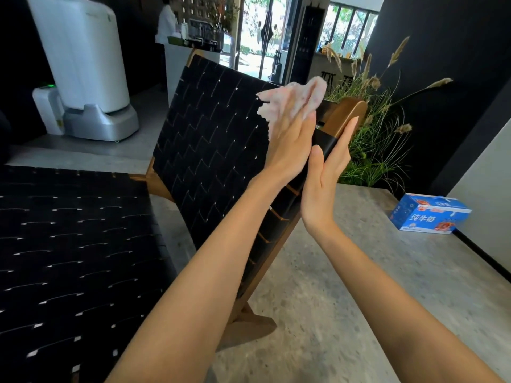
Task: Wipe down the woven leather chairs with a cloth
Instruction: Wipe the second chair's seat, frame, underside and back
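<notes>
A black woven leather chair back (215, 145) tilts away from me, set in a brown wooden frame (345, 113). My left hand (290, 142) lies flat near the back's upper right corner. It presses a pale pink cloth (294, 99) against the weave, and the cloth bunches up past my fingertips. My right hand (326, 183) holds the frame's right side rail, thumb on the front and fingers behind it. The woven seat (69, 258) fills the lower left.
A white machine on a grey base (83, 64) stands on the floor at the back left. A planter of dried grasses (384, 139) sits just behind the chair's right side. A blue carton (430, 214) lies on the stone floor at right. A person stands at a far counter (166, 26).
</notes>
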The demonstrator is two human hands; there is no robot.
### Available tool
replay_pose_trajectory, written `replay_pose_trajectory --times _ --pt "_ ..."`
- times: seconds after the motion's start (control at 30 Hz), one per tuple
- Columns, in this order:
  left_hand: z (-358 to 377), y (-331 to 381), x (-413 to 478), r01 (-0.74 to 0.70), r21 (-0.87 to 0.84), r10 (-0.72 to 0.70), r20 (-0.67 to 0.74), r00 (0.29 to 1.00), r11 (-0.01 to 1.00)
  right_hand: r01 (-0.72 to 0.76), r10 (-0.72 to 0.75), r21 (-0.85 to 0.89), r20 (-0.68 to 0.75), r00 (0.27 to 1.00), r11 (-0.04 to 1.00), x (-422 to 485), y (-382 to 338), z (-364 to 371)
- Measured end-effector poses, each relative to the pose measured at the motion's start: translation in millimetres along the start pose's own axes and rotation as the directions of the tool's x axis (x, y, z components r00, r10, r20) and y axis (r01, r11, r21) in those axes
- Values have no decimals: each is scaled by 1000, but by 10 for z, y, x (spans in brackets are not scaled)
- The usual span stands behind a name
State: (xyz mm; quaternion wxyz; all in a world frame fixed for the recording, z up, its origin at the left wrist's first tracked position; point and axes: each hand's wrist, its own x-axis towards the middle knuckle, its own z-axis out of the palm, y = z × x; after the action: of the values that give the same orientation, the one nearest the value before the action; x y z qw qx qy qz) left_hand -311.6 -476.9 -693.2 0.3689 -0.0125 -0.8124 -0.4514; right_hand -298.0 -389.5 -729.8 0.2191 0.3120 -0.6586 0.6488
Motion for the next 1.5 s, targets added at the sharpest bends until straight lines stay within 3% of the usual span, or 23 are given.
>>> replay_pose_trajectory --times 0.17,0.27,0.33,0.43,0.57,0.63,0.67,0.73,0.77,0.8,0.83,0.87,0.97,1.1,1.17,1.27,1.37,1.5 --pt "-95 -275 -442 25 -59 -26 -6 1000 998 -19 19 20 24 1000 1000 2 13 -16" --pt "-156 -486 -850 211 -188 -221 -36 975 959 -34 32 22 63 998 999 2 -21 -33" --pt "-181 -650 -1114 327 -135 -336 -51 940 935 -32 30 27 74 997 999 -11 -45 -48" --pt "-252 -737 -1298 369 -155 -380 -43 924 916 -34 30 40 94 995 999 -23 -64 -59" --pt "-177 -282 -1009 264 -156 -267 -1 964 952 -59 50 73 126 991 996 -31 -25 -88" --pt "-160 22 -741 92 -106 -92 -1 996 990 -55 39 111 144 989 992 -43 -1 -120" --pt "-112 104 -630 83 -108 -82 11 997 991 -51 31 131 148 988 990 -45 25 -135" --pt "193 62 -613 144 -345 -146 21 989 927 -53 25 161 173 985 986 -39 59 -159" --pt "256 71 -630 142 -359 -156 -9 988 922 -62 33 157 184 982 986 -35 68 -160" --pt "307 8 -667 99 -116 -112 -113 987 988 -71 41 150 191 981 986 -29 72 -158" --pt "325 35 -657 117 -140 -142 -184 973 983 -77 47 150 197 979 986 -27 71 -157" --pt "287 12 -670 168 -464 -246 -114 963 870 -77 44 159 200 979 984 -27 68 -158" --pt "-3 142 -733 92 -201 -101 -38 994 975 -70 38 170 187 982 983 -57 62 -166" --pt "-7 -290 -1326 104 -120 -104 11 995 987 -125 92 142 218 972 982 -278 106 -109" --pt "-69 -600 -1651 199 -111 -199 9 980 974 -159 129 114 233 964 981 -458 164 -53" --pt "-137 -963 -2051 257 62 -257 -8 966 964 -201 176 86 237 955 976 -732 275 35" --pt "-171 -1161 -2335 354 -54 -351 56 935 934 -204 186 50 239 953 978 -901 326 87" --pt "-161 -1057 -2391 397 33 -398 25 917 917 -189 180 27 207 962 982 -923 333 124"
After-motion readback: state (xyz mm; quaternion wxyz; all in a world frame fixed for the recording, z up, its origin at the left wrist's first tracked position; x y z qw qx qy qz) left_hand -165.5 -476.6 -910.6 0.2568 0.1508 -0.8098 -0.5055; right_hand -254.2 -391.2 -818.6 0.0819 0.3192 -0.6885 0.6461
